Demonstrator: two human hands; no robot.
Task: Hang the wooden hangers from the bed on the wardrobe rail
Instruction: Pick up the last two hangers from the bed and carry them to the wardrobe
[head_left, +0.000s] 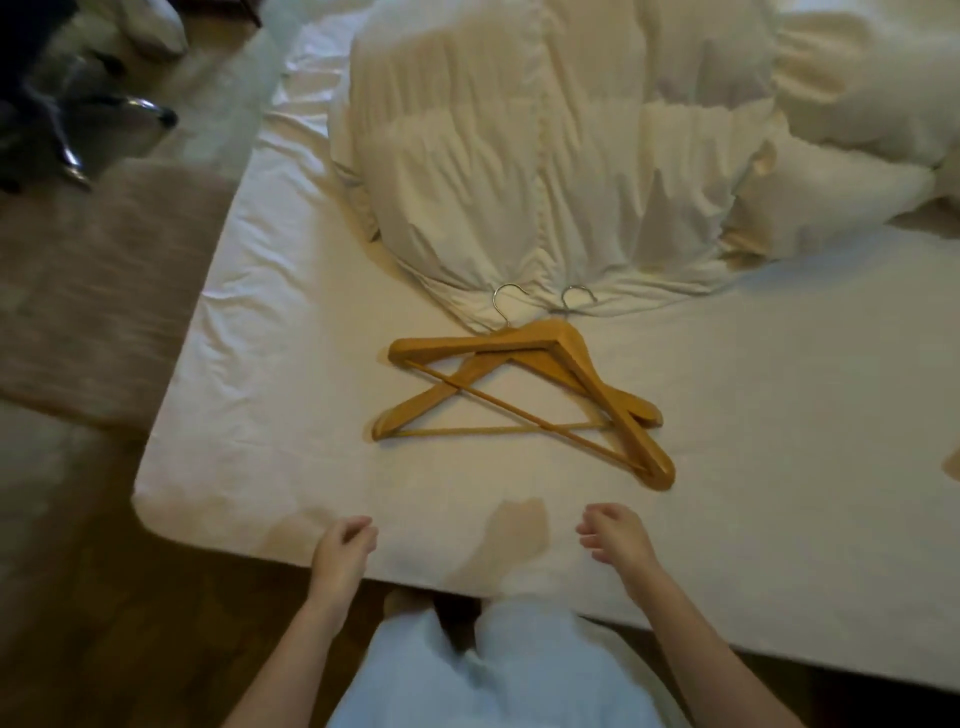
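Note:
Two wooden hangers lie crossed on the white bed sheet (291, 395). The upper hanger (597, 379) overlaps the lower hanger (415, 410), and both metal hooks point toward the duvet. My left hand (344, 545) hovers over the bed's near edge, fingers loosely curled, holding nothing. My right hand (615, 532) hovers at the same height to the right, also loosely curled and holding nothing. Both hands are apart from the hangers, a short way in front of them. No wardrobe rail is in view.
A bunched cream duvet (519, 156) fills the bed behind the hangers, with a pillow (831, 192) at the right. A rug (88, 291) and a chair's metal base (72, 156) lie on the wooden floor at the left.

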